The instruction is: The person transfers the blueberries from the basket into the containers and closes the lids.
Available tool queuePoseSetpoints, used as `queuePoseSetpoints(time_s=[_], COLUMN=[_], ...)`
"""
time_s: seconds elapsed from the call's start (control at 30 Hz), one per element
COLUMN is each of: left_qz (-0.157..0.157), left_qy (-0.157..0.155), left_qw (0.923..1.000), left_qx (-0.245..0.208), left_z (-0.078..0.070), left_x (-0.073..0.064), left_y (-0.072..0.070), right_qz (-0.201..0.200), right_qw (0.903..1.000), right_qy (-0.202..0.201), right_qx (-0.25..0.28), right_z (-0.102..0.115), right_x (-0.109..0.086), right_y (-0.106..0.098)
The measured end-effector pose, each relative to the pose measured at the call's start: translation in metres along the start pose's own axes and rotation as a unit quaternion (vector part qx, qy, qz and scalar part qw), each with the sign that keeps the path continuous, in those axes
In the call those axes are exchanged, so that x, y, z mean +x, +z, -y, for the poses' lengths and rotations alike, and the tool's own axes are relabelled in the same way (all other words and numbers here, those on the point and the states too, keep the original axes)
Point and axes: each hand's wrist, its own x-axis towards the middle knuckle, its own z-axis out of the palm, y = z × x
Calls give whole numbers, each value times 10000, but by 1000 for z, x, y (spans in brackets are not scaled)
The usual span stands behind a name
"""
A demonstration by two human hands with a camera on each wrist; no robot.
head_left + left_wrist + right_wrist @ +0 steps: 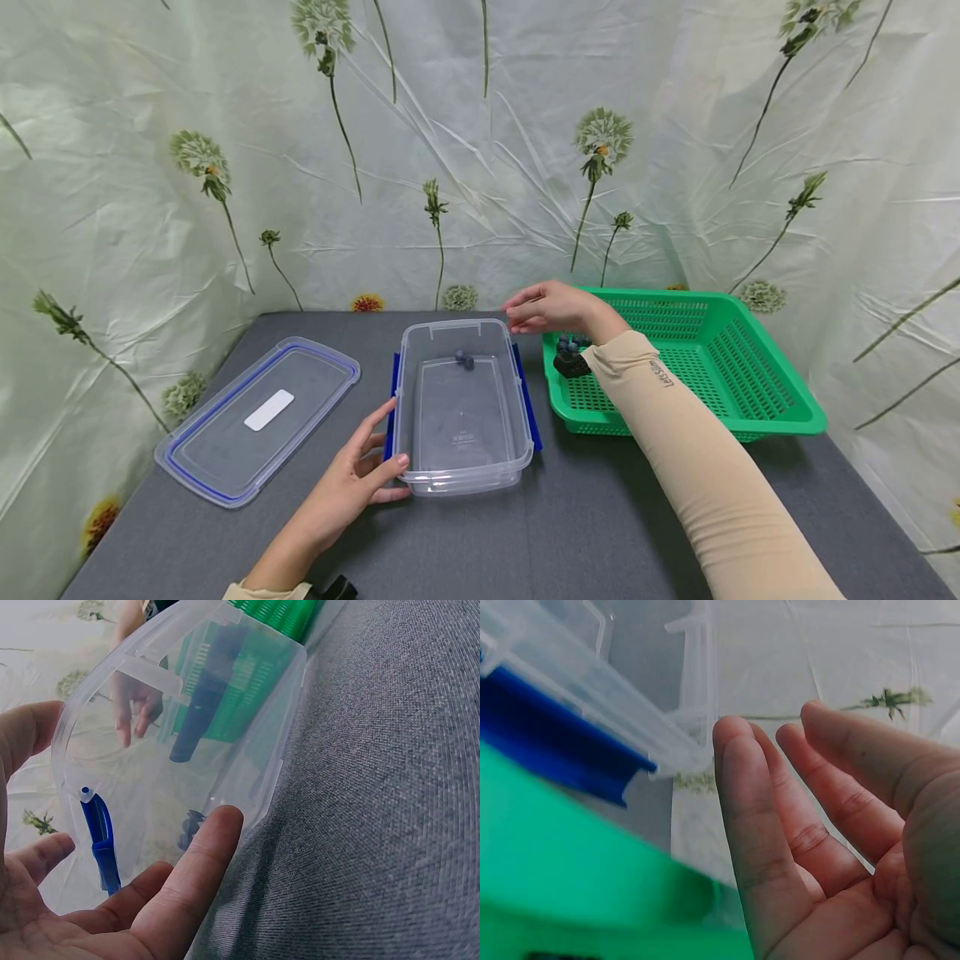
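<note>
A clear plastic food container (463, 417) with blue side latches stands on the table, and a few small dark blueberries (465, 360) lie toward its far end. My left hand (352, 475) is at its near left corner, thumb at the rim and fingers spread along the side. In the left wrist view those fingers (191, 889) lie fairly straight against the clear wall. My right hand (555, 308) hovers between the container's far right corner and the green basket (780, 383), holding nothing. More blueberries (568, 343) show in the basket, partly hidden by the right wrist.
To the left, a clear lid (225, 442) with a blue seal and a white label lies flat on the grey table (570, 533). Behind the table hangs a pale curtain (495, 217) with a dandelion print. The right sleeve (690, 442) crosses over the basket's near left side.
</note>
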Motion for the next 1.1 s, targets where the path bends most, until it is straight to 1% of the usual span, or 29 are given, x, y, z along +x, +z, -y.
queuePoseSetpoints(time_s=[0.1,0.33,0.6,0.8,0.93,1.1], left_qz=[4,1,-35,-31,-25,-33], left_qy=[-2,0,-39,-36,-27,-36], left_qw=[10000,10000,10000,10000,10000,10000], left_qx=[-19,-27,-42,-34,-28,-28], left_z=[0,1,1,-1,-1,-1], left_x=[0,0,-1,-1,-1,0], left_y=[0,0,1,1,1,2], right_qz=[-86,-408,-555,-709,-695,-584], right_qw=[9999,9988,9981,9966,9959,9957], right_qy=[29,258,269,394,496,569], right_qx=[-60,29,96,-110,-285,-443], right_z=[-3,-10,-21,-33,-42,-52], right_x=[-5,-17,-29,-35,-35,-34], right_y=[-8,-26,-48,-61,-63,-58])
